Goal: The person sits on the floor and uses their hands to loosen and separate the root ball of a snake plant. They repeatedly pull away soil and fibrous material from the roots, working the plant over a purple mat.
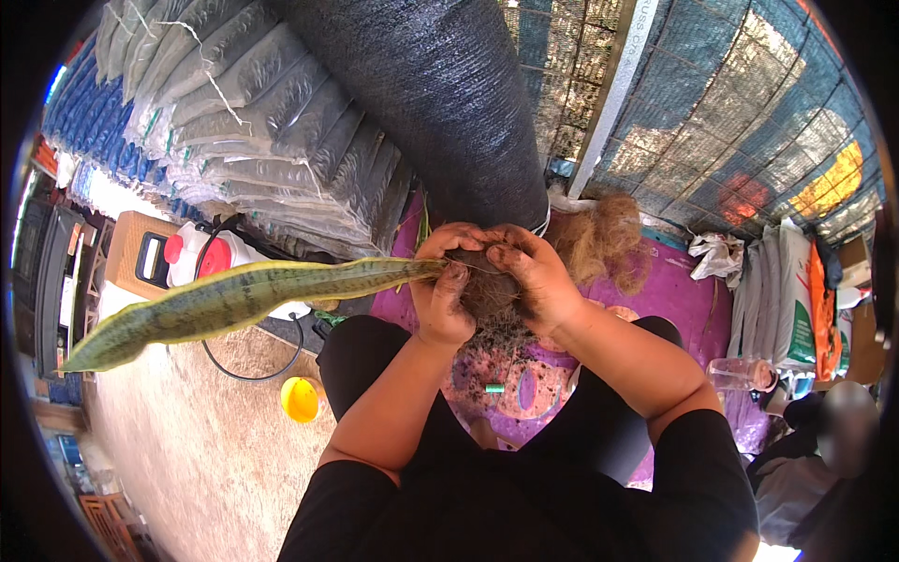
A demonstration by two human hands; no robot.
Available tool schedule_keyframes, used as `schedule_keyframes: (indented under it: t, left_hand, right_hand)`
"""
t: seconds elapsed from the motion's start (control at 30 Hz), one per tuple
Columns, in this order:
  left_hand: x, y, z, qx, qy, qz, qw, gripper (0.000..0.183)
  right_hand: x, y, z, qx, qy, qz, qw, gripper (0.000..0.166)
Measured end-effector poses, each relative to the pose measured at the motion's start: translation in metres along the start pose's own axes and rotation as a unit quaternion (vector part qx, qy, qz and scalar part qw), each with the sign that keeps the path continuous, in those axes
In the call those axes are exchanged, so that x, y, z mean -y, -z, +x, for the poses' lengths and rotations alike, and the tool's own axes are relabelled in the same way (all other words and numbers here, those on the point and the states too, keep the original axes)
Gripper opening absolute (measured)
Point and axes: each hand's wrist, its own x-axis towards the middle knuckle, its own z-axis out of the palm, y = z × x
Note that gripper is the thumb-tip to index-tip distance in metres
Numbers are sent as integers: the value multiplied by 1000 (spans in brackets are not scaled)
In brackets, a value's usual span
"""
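Both my hands press around a dark, fibre-covered root ball (489, 284) held above my knees. My left hand (444, 291) grips its left side, the thumb lying on the front. My right hand (541, 277) cups the right side, and the fingertips of both hands meet at the far edge. Soil stains the fingers. From the ball a long snake plant leaf (267, 295), green with yellow margins and dark bands, sticks out to the left. Below lies loose dark soil (502, 334) on a purple printed mat (674, 309), with a small green thread spool (494, 388).
A heap of brown coconut fibre (604, 242) sits beyond my right hand. A large black netting roll (435, 91) and stacked plastic bags (281, 140) rise ahead. On the left are a white sprayer tank (232, 253) and yellow cup (302, 400). A clear bottle (741, 374) and a person (801, 464) are at right.
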Motion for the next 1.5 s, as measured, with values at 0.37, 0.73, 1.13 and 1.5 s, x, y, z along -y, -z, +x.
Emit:
schedule_keyframes:
  t: [0.37, 0.73, 1.13, 1.5]
  left_hand:
    - [-10, 3, 9, 49, -44, 23, 998, 34]
    - [-5, 5, 2, 51, -22, 10, 998, 30]
    - [-5, -12, 10, -90, 98, -31, 991, 36]
    - [-13, -11, 11, -140, 141, -57, 978, 18]
  right_hand:
    - [9, -4, -5, 57, -29, 48, 997, 41]
    - [6, 2, -4, 58, -22, -38, 997, 48]
    - [4, -3, 4, 31, 150, -22, 988, 48]
    - [-7, -7, 2, 38, 208, -140, 967, 39]
